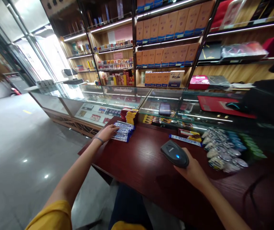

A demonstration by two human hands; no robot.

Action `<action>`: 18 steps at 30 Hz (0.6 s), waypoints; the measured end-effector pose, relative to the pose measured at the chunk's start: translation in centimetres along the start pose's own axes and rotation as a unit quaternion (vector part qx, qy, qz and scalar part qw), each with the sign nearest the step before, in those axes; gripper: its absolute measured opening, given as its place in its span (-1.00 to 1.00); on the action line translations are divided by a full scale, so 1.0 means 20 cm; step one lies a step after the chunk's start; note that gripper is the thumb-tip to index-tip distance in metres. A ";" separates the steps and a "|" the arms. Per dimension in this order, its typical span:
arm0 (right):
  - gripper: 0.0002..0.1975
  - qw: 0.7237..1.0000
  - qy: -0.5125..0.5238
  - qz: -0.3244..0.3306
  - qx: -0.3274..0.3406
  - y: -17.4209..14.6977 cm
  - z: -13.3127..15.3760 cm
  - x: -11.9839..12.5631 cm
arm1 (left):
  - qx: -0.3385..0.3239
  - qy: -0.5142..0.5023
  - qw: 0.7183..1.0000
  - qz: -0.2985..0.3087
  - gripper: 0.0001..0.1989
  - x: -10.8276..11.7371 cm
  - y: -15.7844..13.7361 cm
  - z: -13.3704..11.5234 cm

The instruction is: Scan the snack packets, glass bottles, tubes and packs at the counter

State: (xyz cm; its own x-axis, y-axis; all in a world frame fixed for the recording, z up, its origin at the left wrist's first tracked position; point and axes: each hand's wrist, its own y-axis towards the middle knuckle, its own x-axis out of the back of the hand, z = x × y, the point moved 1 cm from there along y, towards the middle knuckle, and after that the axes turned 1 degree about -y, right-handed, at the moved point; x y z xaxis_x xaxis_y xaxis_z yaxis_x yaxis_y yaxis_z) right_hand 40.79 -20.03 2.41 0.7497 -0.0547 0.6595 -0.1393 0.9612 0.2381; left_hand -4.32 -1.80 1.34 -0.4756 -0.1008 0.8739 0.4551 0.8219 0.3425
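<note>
Blue-and-white packets [124,132] lay piled near the table's [141,159] far left corner in the head view. The left hand [108,132] touched their left side (whether it gripped one, I could not tell). The right hand [192,166] was clamped around a dark scanner [171,152], its light [177,156] glowing blue. One similar packet [186,140] lay by the far edge.

Dark red wood-grain tabletop [143,163]. Left: pile of blue-and-white stick packets [125,131]; behind it, stacked red-and-yellow packets [129,116]. Right: single stick packet [186,140], red-and-yellow pack [193,135], clustered shiny-topped containers [223,150], green packages [252,145].
</note>
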 end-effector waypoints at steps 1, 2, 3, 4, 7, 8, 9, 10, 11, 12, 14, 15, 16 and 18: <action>-0.63 1.000 0.000 0.002 0.000 0.00 -0.01 0.00 | 0.001 -0.007 1.000 -0.001 -0.66 -0.01 0.00 0.00; -0.63 1.000 0.000 0.005 -0.001 0.00 -0.01 0.00 | 0.002 -0.013 1.000 0.000 -0.66 -0.01 0.00 0.00; -0.62 1.000 -0.001 0.006 -0.002 0.00 -0.02 -0.01 | 0.003 -0.014 1.000 0.002 -0.66 -0.01 0.00 0.00; -0.61 1.000 -0.001 0.008 -0.004 0.00 -0.02 -0.01 | 0.004 -0.010 1.000 0.005 -0.65 -0.01 -0.01 0.00; -0.58 1.000 0.003 -0.010 -0.011 -0.01 -0.02 0.00 | 0.007 0.032 0.999 -0.003 -0.63 -0.01 -0.01 -0.02; -0.59 1.000 0.007 -0.021 -0.012 -0.01 -0.01 0.00 | 0.008 0.046 0.999 -0.015 -0.62 -0.01 -0.01 -0.03; -0.60 0.999 0.013 -0.033 -0.014 -0.01 -0.01 0.01 | 0.008 0.056 0.998 -0.032 -0.61 -0.01 0.00 -0.05; -0.62 0.999 0.019 -0.046 -0.016 -0.01 -0.01 0.02 | 0.005 0.060 0.997 -0.054 -0.61 -0.02 0.01 -0.08; -0.64 0.998 0.026 -0.059 -0.021 -0.02 -0.01 0.03 | -0.002 0.060 0.995 -0.076 -0.61 -0.03 0.02 -0.11; -0.66 0.996 0.031 -0.073 -0.027 -0.01 -0.01 0.04 | -0.011 0.056 0.993 -0.099 -0.61 -0.04 0.05 -0.15; -0.67 0.993 0.045 -0.107 -0.035 -0.01 -0.03 0.07 | -0.034 0.040 0.988 -0.144 -0.61 -0.09 0.10 -0.26; -0.65 0.990 0.053 -0.125 -0.036 0.00 -0.05 0.09 | -0.045 0.029 0.985 -0.164 -0.61 -0.13 0.14 -0.32; -0.61 0.987 0.062 -0.143 -0.033 0.00 -0.07 0.11 | -0.055 0.016 0.982 -0.180 -0.62 -0.17 0.18 -0.39; -0.54 0.980 0.077 -0.179 -0.034 0.00 -0.10 0.16 | -0.073 -0.018 0.976 -0.204 -0.65 -0.27 0.26 -0.53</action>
State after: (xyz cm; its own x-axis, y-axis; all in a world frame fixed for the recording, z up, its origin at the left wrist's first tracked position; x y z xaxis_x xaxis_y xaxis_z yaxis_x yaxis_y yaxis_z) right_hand 44.49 -19.64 2.99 0.8322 -0.3559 0.4253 0.1905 0.9037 0.3834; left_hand 8.60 -3.06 2.10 -0.6643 -0.3810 0.6430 0.3233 0.6291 0.7069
